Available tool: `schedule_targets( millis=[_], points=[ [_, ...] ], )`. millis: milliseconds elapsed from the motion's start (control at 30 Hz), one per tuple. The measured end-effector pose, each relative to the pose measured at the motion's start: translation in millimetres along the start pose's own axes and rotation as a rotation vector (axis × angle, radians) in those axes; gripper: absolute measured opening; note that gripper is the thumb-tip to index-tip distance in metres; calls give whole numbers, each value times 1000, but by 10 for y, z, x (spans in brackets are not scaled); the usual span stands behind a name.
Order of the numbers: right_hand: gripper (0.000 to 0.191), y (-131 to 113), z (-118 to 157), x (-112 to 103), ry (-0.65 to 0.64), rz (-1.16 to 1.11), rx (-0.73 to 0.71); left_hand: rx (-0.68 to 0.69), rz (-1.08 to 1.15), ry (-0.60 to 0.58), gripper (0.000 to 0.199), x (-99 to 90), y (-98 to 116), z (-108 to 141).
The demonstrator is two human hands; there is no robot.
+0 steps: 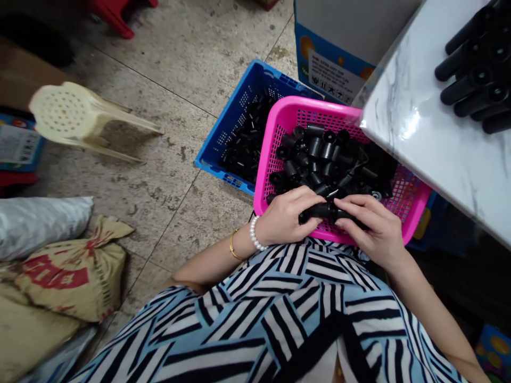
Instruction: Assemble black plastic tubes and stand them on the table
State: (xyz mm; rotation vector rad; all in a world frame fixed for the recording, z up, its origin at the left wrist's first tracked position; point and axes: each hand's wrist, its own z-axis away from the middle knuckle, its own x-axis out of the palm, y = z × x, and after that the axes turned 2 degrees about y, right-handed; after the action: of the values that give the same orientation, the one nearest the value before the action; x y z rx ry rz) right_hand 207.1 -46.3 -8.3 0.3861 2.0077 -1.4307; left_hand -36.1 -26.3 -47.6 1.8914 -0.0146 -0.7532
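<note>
Above the near rim of a pink basket [266,159], both hands hold short black plastic cylinders end to end. My left hand [289,213] is closed round one black cylinder [318,211]. Fingers of my right hand [375,226] wrap another black cylinder [344,214] that meets the first at its inner end; whether the two are joined I cannot tell. Below them the basket holds a heap of loose black cylinders [315,147], some showing a round end with a small centre hole.
A blue crate [223,127] of small black parts stands left of the basket. At right a white marbled table [423,117] overhangs the basket, bearing stacked long black tubes [471,74]. A printed carton [339,58] stands behind. A cream stool [67,114] and tied sacks [80,271] are at left.
</note>
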Motion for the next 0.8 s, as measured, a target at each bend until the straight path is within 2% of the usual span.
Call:
schedule_targets(
  millis=[267,400,533,600,700,800],
  points=[
    [68,-178,116,10,11,61,-27,40,-86,-73,35,-45,41,-1],
    [68,-217,126,71,-1,45,-45,99,13,-15,33,1,72,4],
    [67,-231,115,128,-67,-43,-52,84,96,39,33,94,96,16],
    [65,-232,127,144,-8,-49,-13,51,103,43,31,115,123,0],
    [64,-218,167,155,98,-43,39,8,127,-13,28,101,160,-40],
    [64,-186,194,163,78,-64,40,-3,153,-70,25,67,163,-63]
  ],
)
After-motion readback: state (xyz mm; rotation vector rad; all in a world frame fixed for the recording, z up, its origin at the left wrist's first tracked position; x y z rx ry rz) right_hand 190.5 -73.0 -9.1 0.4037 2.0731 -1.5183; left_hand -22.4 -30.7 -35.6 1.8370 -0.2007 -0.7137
